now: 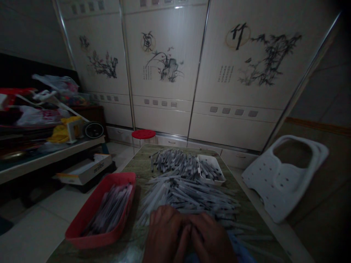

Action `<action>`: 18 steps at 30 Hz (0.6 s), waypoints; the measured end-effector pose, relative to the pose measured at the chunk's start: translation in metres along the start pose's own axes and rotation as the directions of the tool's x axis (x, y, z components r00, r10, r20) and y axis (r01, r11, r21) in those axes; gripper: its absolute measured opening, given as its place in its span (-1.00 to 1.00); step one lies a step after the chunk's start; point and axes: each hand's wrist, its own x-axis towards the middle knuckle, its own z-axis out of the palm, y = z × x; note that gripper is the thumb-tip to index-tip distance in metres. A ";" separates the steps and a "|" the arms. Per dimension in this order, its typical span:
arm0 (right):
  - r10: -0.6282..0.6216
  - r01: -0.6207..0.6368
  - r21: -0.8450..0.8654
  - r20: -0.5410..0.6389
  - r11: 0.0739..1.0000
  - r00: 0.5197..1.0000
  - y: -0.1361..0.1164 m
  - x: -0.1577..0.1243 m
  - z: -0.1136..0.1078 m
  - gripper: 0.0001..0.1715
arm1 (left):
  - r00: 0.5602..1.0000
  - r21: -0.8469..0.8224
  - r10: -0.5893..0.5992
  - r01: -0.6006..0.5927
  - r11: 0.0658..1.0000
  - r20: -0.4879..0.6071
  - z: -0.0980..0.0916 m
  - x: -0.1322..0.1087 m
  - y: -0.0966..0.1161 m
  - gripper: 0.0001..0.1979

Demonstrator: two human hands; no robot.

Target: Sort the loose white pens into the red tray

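Observation:
My left hand and my right hand meet at the near side of the table, thumbs and fingers closed together. Something small and dark shows between the fingertips, too hidden and dim to name. Just beyond them spreads a loose pile of slender, translucent pen-like sticks, many with dark ends. Behind it lies a second heap of such sticks. A white tray at the right holds more of them. To the left, a red plastic basket contains another bunch.
The green patterned table stands before sliding cabinet doors. A red round stool is beyond its far end. At the right leans a white plastic folding stool. A cluttered shelf and a Nike box are at left.

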 end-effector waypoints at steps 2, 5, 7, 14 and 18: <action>0.032 -0.030 0.039 -0.059 0.999 0.998 0.000 0.000 -0.004 -0.70 | 0.999 -0.054 -0.002 -0.001 0.999 -0.047 0.000 0.000 -0.007 -0.82; 0.171 -0.142 0.144 -0.217 0.979 0.961 0.007 -0.001 -0.017 -0.70 | 0.983 -0.071 -0.104 0.094 0.993 -0.150 0.000 0.001 -0.021 -0.80; 0.289 -0.228 0.234 -0.275 0.945 0.917 0.013 -0.001 -0.028 -0.68 | 0.978 -0.037 -0.149 0.145 0.989 -0.144 0.000 0.003 -0.028 -0.79; 0.767 -0.536 0.588 -0.252 0.606 0.590 0.030 -0.006 -0.059 -0.38 | 0.977 0.206 -0.204 0.187 0.960 0.063 0.018 0.016 -0.013 -0.67; 0.801 -0.496 0.663 -0.282 0.561 0.528 0.041 -0.009 -0.065 -0.39 | 0.963 0.284 -0.250 0.214 0.935 0.098 0.030 0.022 -0.009 -0.64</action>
